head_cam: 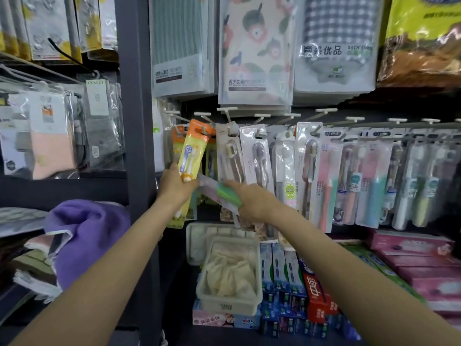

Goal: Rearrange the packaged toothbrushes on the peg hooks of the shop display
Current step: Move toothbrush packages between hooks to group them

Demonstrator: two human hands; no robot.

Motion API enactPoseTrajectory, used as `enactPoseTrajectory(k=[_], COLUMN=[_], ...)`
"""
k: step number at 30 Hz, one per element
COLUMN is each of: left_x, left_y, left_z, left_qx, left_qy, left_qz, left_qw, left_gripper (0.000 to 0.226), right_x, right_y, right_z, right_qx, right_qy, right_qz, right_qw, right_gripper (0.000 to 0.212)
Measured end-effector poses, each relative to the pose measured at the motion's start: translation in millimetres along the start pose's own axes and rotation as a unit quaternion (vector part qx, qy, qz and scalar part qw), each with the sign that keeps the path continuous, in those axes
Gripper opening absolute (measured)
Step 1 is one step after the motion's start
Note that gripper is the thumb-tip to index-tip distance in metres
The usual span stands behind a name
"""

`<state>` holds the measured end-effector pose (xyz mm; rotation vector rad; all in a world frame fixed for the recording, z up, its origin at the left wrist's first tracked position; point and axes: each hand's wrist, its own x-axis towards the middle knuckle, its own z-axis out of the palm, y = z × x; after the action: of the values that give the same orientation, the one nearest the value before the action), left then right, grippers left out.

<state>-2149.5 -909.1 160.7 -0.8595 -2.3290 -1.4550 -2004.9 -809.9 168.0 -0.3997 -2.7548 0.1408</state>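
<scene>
My left hand [175, 186] grips a yellow and orange toothbrush pack [193, 148] by its lower part; the pack's orange top lies at a peg hook [205, 121] on the left of the display. My right hand [252, 199] holds a clear pack with a green and pink toothbrush [220, 192], lying slantwise just right of my left hand. More orange packs [177, 138] hang behind the yellow one. A row of white, pink and teal toothbrush packs [331, 176] hangs on the pegs to the right.
Towel packs [257, 51] hang above the pegs. Below stand a white basket with cloth [230, 273] and stacked toothpaste boxes [309, 290]. A dark upright post [136, 101] bounds the display on the left, with a purple towel [87, 233] and sock packs [52, 136] beyond.
</scene>
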Motion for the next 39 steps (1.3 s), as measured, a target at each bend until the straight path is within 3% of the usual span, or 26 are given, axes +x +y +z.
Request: enactPoseTrajectory(k=[4, 10, 13, 20, 24, 26, 29, 31, 34, 37, 39], left_x=[-2.8, -13.4, -16.9, -19.0, -26.6, -35.8, -51.8, -59.8, -67.1, -72.8, -77.9], left_y=[2.6, 5.9, 7.5, 7.9, 1.1, 0.4, 9.4, 19.5, 35.5, 49.8, 57.4], left_z=[-1.9, 9.3, 17.4, 30.5, 36.5, 36.5, 30.1, 25.7, 23.4, 28.7, 34.8], left_qx=[0.001, -0.024, -0.046, -0.068, -0.079, -0.039, 0.020, 0.031, 0.041, 0.039, 0.037], left_qy=[-0.010, -0.001, 0.004, -0.006, -0.002, 0.040, 0.152, 0.183, 0.142, 0.094, 0.073], left_qz=[-0.011, -0.019, -0.020, -0.041, -0.032, -0.026, 0.040, 0.114, 0.206, 0.256, 0.267], left_qw=[1.000, 1.000, 0.999, 0.997, 0.996, 0.998, 0.987, 0.976, 0.967, 0.961, 0.960], left_gripper=[0.048, 0.046, 0.051, 0.051, 0.064, 0.068, 0.054, 0.046, 0.043, 0.044, 0.044], right_x=[-12.8, -29.8, -42.3, -70.6, -85.1, -91.1, -101.1, -106.8, -110.7, -109.0, -111.1], right_y=[4.0, 22.3, 34.9, 67.4, 81.0, 85.3, 93.3, 102.2, 115.7, 124.1, 128.9], right_z=[12.0, -1.1, -14.4, -48.6, -60.0, -57.1, -43.1, -27.4, -2.5, 14.4, 19.3], right_qx=[0.009, 0.044, 0.076, 0.029, 0.038, 0.059, 0.090, 0.117, 0.149, 0.142, 0.160], right_qy=[-0.003, -0.111, -0.112, 0.003, 0.121, 0.169, 0.230, 0.273, 0.306, 0.308, 0.309], right_qz=[0.012, -0.020, -0.012, 0.024, 0.021, 0.016, 0.019, 0.038, 0.080, 0.122, 0.142], right_qw=[1.000, 0.993, 0.991, 0.999, 0.992, 0.984, 0.969, 0.954, 0.937, 0.933, 0.927], right_gripper=[0.068, 0.064, 0.057, 0.023, 0.019, 0.017, 0.033, 0.049, 0.051, 0.026, 0.022])
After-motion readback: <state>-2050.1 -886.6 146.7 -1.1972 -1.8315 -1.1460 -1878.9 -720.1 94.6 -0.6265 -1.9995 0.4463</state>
